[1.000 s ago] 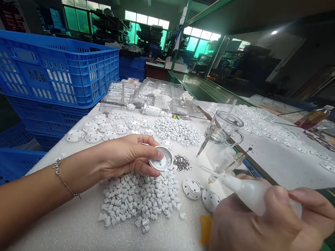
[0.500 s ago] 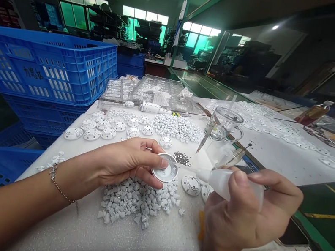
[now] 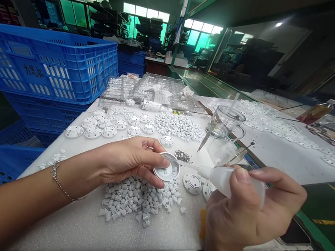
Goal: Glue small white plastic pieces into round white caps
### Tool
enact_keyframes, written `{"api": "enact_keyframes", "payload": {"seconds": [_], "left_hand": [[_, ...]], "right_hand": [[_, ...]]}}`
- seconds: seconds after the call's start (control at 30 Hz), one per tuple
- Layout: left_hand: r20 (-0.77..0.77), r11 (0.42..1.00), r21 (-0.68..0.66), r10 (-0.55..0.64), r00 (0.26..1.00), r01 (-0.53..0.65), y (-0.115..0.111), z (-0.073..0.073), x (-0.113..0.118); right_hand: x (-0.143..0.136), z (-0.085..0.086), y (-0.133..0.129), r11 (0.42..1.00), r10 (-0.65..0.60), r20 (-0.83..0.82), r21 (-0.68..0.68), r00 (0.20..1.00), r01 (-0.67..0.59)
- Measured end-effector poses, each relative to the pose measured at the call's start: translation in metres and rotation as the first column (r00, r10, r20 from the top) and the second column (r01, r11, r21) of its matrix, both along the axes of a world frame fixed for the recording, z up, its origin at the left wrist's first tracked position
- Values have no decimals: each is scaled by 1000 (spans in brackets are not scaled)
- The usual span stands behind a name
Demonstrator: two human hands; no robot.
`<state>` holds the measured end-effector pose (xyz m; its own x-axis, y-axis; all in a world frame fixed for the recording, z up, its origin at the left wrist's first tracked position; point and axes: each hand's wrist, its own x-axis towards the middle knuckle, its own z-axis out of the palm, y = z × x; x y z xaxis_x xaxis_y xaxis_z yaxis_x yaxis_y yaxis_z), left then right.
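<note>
Between the thumb and fingers of my left hand (image 3: 136, 161) is a round white plastic disc (image 3: 171, 172), tilted with its hollow side up. My right hand (image 3: 253, 208) grips a translucent squeeze bottle (image 3: 220, 180), laid on its side with its thin nozzle pointing left at the disc. Whether the nozzle tip touches the disc I cannot tell. Below my left hand lies a pile of small white plastic pieces (image 3: 129, 200). Under the bottle sits a finished-looking white disc with dark holes (image 3: 192, 183). A little heap of small metal parts (image 3: 183, 156) lies just beyond the held disc.
Several white discs (image 3: 103, 122) and a heap of small white parts (image 3: 178, 126) cover the table's far half. A glass mug (image 3: 226, 122) stands behind the bottle. Blue crates (image 3: 48, 67) are stacked at left. Clear trays (image 3: 160, 90) lie at the back; a phone (image 3: 296, 236) is at right.
Both hands keep their grips and nearly the same places. The whole view has shifted slightly; the disc and the bottle stay close together.
</note>
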<state>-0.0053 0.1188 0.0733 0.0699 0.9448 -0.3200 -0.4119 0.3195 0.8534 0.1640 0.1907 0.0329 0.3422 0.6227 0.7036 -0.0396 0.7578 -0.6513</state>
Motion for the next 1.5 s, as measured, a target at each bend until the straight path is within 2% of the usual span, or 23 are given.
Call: {"api": "enact_keyframes", "payload": {"seconds": [0.07, 0.13, 0.23, 0.3, 0.37, 0.5, 0.6, 0.77, 0.87, 0.93, 1.0, 1.1, 1.17, 1.3, 1.4, 1.5], "left_hand": [[-3, 1000, -15, 6, 1000, -6, 0, 0, 1], [-7, 1000, -28, 12, 1000, -12, 0, 0, 0], [-6, 1000, -20, 10, 1000, -10, 1, 0, -1], [-18, 1000, -22, 19, 1000, -19, 2, -1, -2], [-40, 999, -33, 36, 999, -38, 3, -1, -3], [-59, 998, -37, 42, 997, -44, 3, -3, -3], [-65, 999, -27, 31, 997, -33, 2, -4, -3], [-104, 999, -29, 42, 994, -46, 1, -2, -1], [-102, 999, -33, 39, 994, -43, 1, -2, 0], [-93, 999, -36, 32, 995, -35, 1, -3, 0], [-87, 999, -25, 28, 996, -30, 1, -5, 0], [-88, 1000, -3, 18, 996, -18, 1, -6, 1], [-88, 1000, -8, 13, 996, -14, 0, -6, 2], [-93, 999, -36, 23, 995, -27, -2, -3, 5], [-107, 998, -45, 29, 994, -34, -3, 1, 8], [-100, 998, -45, 28, 995, -33, -4, 2, 10]], "right_hand": [[-2, 0, 1, 998, -16, -62, 54, 998, 19], [-2, 4, 1, 999, 19, -131, 42, 991, -13], [9, 13, 0, 980, 110, -220, -140, 969, -143], [24, 17, 0, 930, 161, -231, -289, 959, -226], [43, 18, 0, 890, 166, -197, -391, 966, -233], [78, 6, 4, 898, 38, -53, -437, 998, -57], [97, -13, 11, 893, 41, 135, -449, 990, 25], [108, -38, 16, 821, -36, 478, -487, 877, 299], [107, -42, 13, 836, -10, 614, -429, 789, 344], [108, -38, 10, 845, 30, 644, -425, 764, 325], [112, -30, 9, 825, 23, 603, -462, 797, 326], [119, -8, 18, 800, -106, 518, -463, 849, 382], [120, 10, 33, 809, -143, 569, -404, 810, 426], [109, 38, 77, 851, 13, 701, -382, 713, 360], [96, 40, 103, 864, 70, 724, -388, 687, 322], [90, 31, 118, 865, 100, 709, -409, 698, 291]]}}
